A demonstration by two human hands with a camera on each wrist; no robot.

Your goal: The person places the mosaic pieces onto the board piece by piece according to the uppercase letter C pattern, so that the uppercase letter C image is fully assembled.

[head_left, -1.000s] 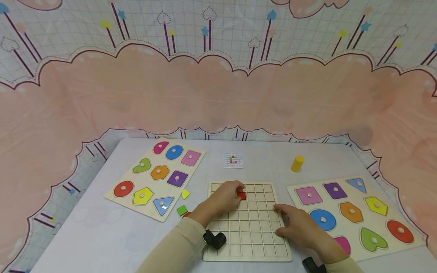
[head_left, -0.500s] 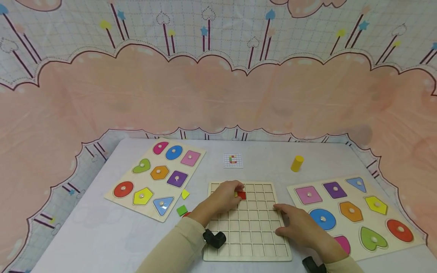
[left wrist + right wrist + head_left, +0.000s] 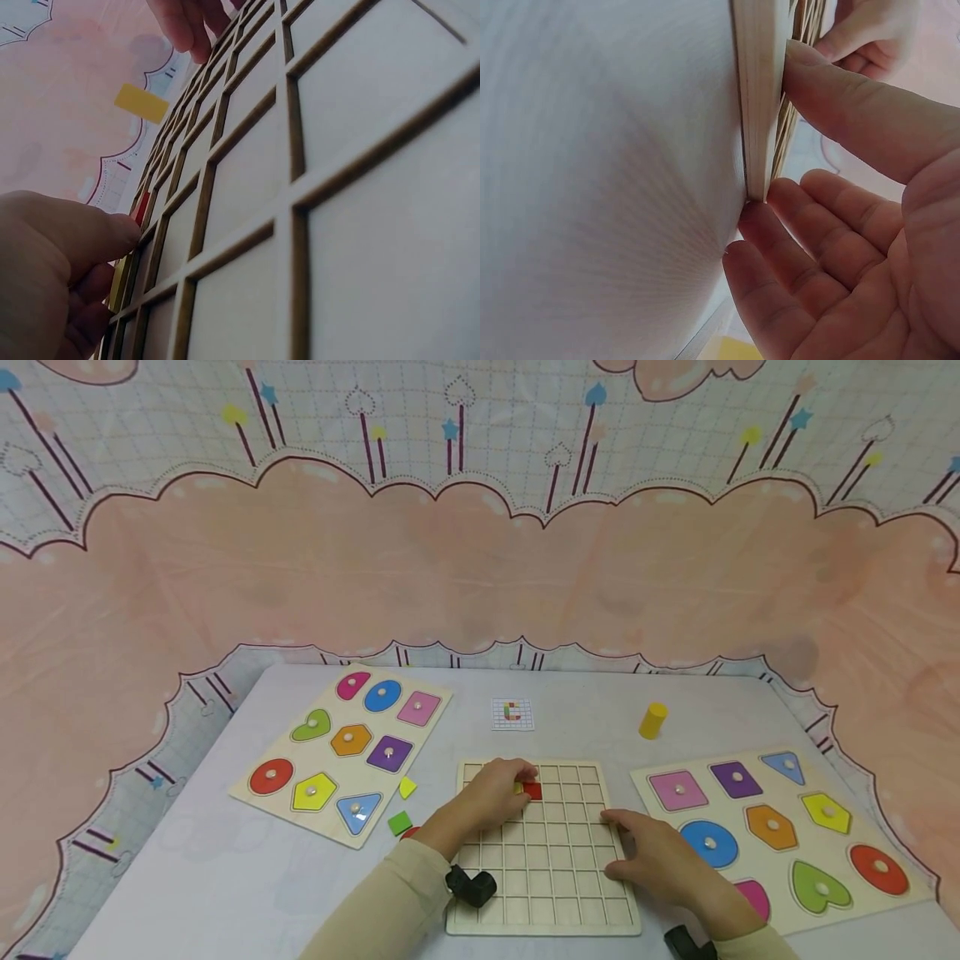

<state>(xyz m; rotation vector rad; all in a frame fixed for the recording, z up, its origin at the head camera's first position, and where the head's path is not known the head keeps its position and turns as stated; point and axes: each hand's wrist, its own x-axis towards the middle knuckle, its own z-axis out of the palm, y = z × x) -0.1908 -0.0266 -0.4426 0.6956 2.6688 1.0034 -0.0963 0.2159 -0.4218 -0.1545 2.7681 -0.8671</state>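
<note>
My left hand [image 3: 495, 792] is over the upper part of a wooden grid board [image 3: 555, 860]. Its thumb and fingers pinch a small yellow tile [image 3: 118, 285], mostly hidden from above by the hand. A red square tile [image 3: 532, 791] lies in a cell just right of those fingertips. At the board's right edge is my right hand [image 3: 648, 853], fingers spread. In the right wrist view its thumb [image 3: 855, 112] touches the board's upper rim and its fingertips touch the side wall [image 3: 754, 112].
Left of the board lie a green square [image 3: 401, 822], a yellow piece [image 3: 407, 787] and a partly hidden red piece [image 3: 410, 832]. Knobbed shape puzzles flank it, one left [image 3: 300, 752], one right [image 3: 757, 868]. Behind stand a patterned card [image 3: 512, 713] and a yellow cylinder [image 3: 653, 721].
</note>
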